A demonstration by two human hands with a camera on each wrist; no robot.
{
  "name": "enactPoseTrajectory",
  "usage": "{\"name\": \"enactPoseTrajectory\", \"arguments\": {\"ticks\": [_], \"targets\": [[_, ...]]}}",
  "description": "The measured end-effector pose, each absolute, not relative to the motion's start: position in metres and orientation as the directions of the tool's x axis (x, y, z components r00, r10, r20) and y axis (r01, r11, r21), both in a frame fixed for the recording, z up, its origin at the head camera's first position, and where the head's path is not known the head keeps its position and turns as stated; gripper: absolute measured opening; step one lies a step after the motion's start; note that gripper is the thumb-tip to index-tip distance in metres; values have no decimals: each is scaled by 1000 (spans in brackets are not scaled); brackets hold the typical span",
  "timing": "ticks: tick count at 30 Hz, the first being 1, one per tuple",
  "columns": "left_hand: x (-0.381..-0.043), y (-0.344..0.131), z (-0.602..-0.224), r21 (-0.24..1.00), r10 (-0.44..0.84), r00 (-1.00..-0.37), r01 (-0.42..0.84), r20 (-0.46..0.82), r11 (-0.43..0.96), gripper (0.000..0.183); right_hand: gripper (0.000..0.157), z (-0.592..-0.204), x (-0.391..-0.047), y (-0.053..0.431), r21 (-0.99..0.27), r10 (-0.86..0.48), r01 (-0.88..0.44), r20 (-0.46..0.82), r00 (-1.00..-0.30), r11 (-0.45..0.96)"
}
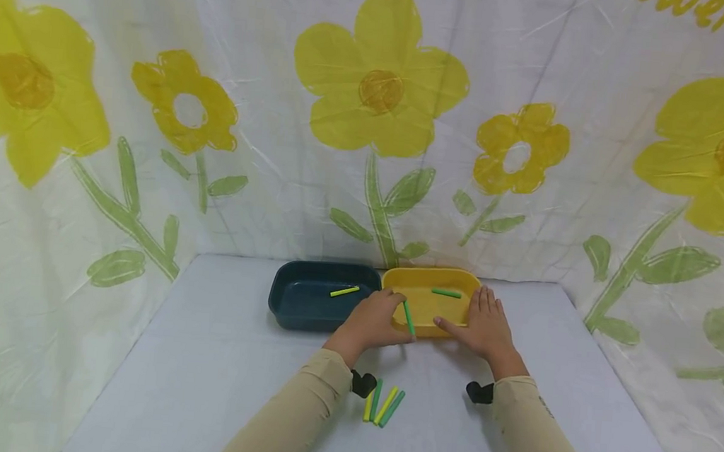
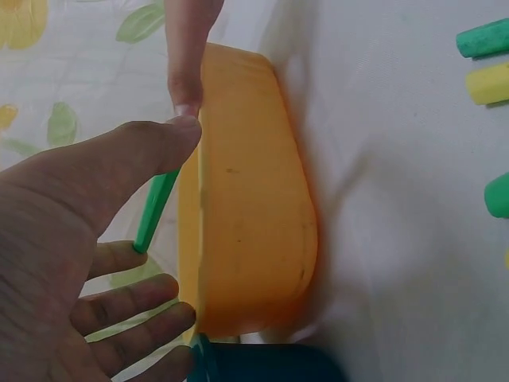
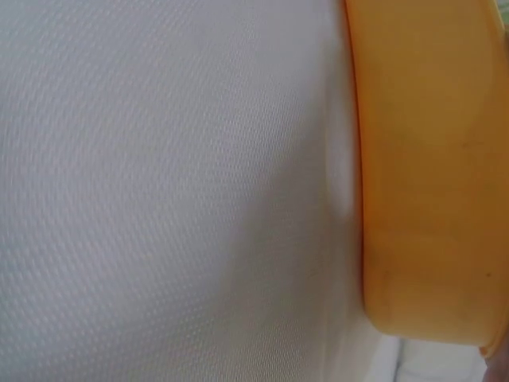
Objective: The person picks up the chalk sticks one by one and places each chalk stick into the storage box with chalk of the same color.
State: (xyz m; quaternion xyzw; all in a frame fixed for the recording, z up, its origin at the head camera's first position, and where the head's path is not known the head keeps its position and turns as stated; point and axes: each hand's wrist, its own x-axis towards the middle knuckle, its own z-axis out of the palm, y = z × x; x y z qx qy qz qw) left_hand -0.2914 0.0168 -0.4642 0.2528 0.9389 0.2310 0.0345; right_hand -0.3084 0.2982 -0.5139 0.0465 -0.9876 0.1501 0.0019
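My left hand (image 1: 377,318) pinches a green chalk-like stick (image 1: 409,318) between thumb and forefinger, above the front rim of a yellow bin (image 1: 422,312). In the left wrist view the same green stick (image 2: 155,211) slants down from the thumb tip, with the other fingers spread apart. My right hand (image 1: 485,324) rests at the bin's right front corner, fingers straight along the right side and thumb over the front rim. Another green stick (image 1: 446,293) lies inside this bin. Only a bit of the right hand shows at the corner of the right wrist view.
A dark teal bin (image 1: 304,314) stands against the yellow bin's left side, with one yellow stick (image 1: 345,291) in it. Several green and yellow sticks (image 1: 386,405) lie on the white table between the forearms. Behind the bins hangs a flower-painted white cloth (image 1: 262,197).
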Motion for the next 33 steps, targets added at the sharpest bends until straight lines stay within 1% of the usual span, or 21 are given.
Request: {"name": "enactPoseTrajectory", "arguments": {"ticks": [8, 15, 18, 26, 33], "targets": [[-297, 21, -468, 433, 477, -877, 455, 63, 778, 81, 135, -512, -308, 298, -294, -98, -100, 22, -995, 951], [-304, 26, -466, 312, 463, -880, 473, 109, 824, 82, 134, -511, -309, 298, -288, -98, -102, 29, -995, 952], [-306, 28, -465, 285, 456, -882, 470, 120, 835, 82, 134, -512, -310, 298, -288, -99, -104, 32, -995, 952], [-307, 31, -467, 241, 435, -891, 453, 129, 858, 80, 135, -517, -311, 300, -287, -96, -102, 34, -995, 952], [-307, 34, -471, 244, 400, -904, 426, 148, 871, 77, 135, -517, -310, 300, -286, -93, -98, 30, -995, 953]]}}
